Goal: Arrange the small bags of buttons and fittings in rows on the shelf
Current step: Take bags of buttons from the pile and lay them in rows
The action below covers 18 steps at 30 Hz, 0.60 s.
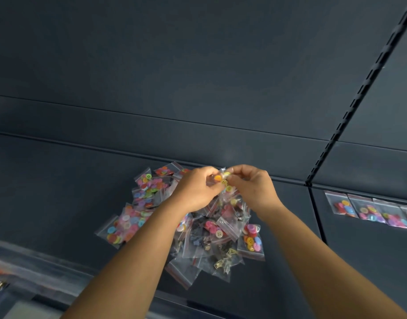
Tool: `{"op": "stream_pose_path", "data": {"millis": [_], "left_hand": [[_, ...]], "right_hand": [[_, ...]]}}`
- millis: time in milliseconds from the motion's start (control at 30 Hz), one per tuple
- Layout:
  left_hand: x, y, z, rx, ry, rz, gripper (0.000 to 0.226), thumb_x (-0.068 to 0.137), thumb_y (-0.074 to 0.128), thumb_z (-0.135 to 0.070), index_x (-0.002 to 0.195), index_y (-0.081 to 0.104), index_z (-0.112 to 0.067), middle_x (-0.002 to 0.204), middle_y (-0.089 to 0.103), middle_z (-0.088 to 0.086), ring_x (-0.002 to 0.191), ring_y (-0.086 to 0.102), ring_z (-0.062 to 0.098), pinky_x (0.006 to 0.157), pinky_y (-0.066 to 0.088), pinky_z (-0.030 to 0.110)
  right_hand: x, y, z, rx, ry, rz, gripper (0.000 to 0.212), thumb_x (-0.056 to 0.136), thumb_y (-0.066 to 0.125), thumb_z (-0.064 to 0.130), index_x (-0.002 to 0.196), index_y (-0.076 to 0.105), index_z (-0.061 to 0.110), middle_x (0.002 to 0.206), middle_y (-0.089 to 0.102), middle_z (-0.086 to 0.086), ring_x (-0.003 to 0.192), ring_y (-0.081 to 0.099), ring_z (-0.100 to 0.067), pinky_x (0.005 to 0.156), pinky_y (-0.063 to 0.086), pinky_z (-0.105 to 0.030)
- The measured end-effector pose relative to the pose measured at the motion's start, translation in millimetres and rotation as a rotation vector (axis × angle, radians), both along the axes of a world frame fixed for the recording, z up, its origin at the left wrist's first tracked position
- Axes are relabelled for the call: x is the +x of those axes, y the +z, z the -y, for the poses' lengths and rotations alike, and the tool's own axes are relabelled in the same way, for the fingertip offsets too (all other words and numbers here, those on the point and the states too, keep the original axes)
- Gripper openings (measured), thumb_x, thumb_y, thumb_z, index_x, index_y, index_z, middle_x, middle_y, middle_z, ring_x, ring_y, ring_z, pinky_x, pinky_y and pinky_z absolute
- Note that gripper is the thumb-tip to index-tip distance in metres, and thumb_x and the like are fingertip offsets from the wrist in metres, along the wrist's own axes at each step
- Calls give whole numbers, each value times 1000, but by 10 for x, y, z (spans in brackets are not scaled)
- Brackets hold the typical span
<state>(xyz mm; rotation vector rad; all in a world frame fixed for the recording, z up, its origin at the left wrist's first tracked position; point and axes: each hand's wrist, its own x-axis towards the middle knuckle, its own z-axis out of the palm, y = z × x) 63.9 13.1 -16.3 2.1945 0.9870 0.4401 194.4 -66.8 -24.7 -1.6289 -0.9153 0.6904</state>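
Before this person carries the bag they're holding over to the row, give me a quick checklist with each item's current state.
1. Left hand pinches the bag: ok.
2. Right hand pinches it too: ok.
3. Only one bag held: cannot tell.
4. Bag lifted off the pile: ok.
5. Row of bags started on the right shelf section: ok.
6. Free space left of that row on the shelf: ok.

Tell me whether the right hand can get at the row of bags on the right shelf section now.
Probably not yet: the right hand is pinching a bag with the left hand; the path to the row looks open.
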Motion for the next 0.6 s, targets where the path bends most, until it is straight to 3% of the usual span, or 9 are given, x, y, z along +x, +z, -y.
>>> {"op": "stream_pose_path", "data": {"millis": [133,200,267,400,467,533,600], "left_hand": [[-18,-6,-14,52,93,15,15,87,62,-29,84,63,-14,79,69,5,74,63,24,65,49,38],[-60,-28,-34,90,146,-13,17,88,59,-26,80,60,-11,77,67,9,64,57,25,56,42,34],[-99,-45,-46,109,186,-17,14,88,57,-23,80,58,-12,74,66,9,62,56,24,54,39,31],[-138,-63,-52,125,203,-40,9,90,53,-19,81,55,-18,65,59,1,54,50,19,50,36,29],[-140,-72,-48,121,205,-47,7,90,52,-18,86,57,-16,65,59,4,52,46,17,50,33,28],[-141,-83,-34,113,212,-44,7,90,52,-17,90,57,-12,68,60,8,53,46,18,50,33,29],[-151,-88,-15,100,207,-40,3,90,52,-16,88,50,-17,67,56,5,54,45,17,51,33,29]], "right_hand": [[-14,37,-29,6,-39,13,18,89,59,11,81,71,21,75,71,3,63,58,-12,65,51,-30],[44,16,-26,-80,-109,142,19,93,52,14,95,70,21,91,72,3,63,57,-7,62,48,-20],[119,-36,-29,-203,-105,314,27,97,46,15,116,64,17,111,68,1,83,61,-10,72,46,-17],[140,-161,-143,-386,68,486,43,98,41,19,141,41,25,135,54,-1,123,50,-27,97,46,-35],[105,-195,-226,-457,158,587,46,99,36,27,145,31,31,146,42,2,136,33,-25,110,33,-41],[77,-192,-288,-528,190,671,46,100,32,32,146,27,35,149,36,4,139,25,-23,113,24,-41],[69,-186,-314,-531,159,709,45,99,35,34,144,32,35,142,45,3,134,31,-26,108,28,-41]]}}
